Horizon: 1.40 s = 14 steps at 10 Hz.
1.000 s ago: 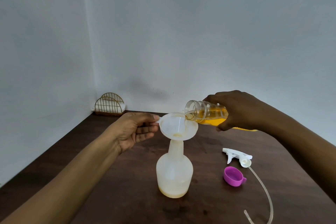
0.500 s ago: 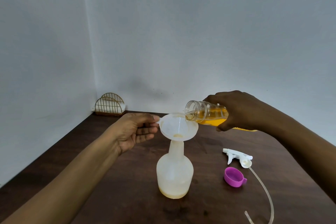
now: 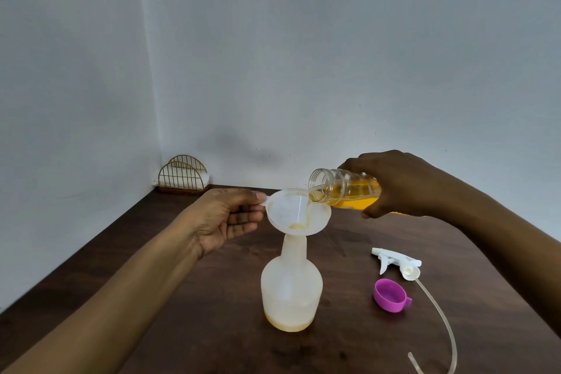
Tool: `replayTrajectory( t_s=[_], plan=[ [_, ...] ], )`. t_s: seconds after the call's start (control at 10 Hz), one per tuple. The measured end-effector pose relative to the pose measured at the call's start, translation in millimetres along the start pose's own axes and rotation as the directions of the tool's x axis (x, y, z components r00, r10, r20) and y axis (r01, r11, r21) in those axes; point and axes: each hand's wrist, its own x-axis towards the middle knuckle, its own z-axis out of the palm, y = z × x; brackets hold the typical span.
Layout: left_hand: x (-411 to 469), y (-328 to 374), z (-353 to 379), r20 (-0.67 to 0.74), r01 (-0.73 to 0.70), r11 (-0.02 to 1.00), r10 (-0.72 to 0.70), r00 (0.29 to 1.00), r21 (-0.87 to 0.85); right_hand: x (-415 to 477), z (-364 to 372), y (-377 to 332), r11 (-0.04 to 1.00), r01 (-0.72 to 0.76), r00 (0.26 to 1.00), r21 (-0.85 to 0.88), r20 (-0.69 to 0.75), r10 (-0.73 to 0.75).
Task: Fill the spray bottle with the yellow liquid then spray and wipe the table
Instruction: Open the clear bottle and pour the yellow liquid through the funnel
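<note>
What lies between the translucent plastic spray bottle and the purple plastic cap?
Nothing: the head view shows bare dark wooden table between the spray bottle and cap.

A funnel [image 3: 299,212] sits in the neck of the spray bottle [image 3: 291,291] at the middle of the bench [image 3: 212,328], the left hand [image 3: 224,218] at its left rim, the right hand [image 3: 403,185] holding a second bottle [image 3: 343,193] tilted over its right. The trigger head [image 3: 394,261] and cap [image 3: 390,294] lie to the right; a wire rack [image 3: 183,176] stands at the far left corner.

Domestic-looking room (bare white walls [image 3: 303,70]): dark wooden table [image 3: 212,328], wire napkin holder [image 3: 183,177].
</note>
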Motion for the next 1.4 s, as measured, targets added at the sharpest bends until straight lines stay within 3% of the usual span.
replayTrajectory(
  t_s=[1.4],
  plan=[
    [0.0,0.5,1.4,-0.010,-0.009,1.000,0.009,1.000,0.009,-1.5,-1.9,-0.1,1.000,0.009,1.000,-0.012,0.001,-0.009]
  ],
)
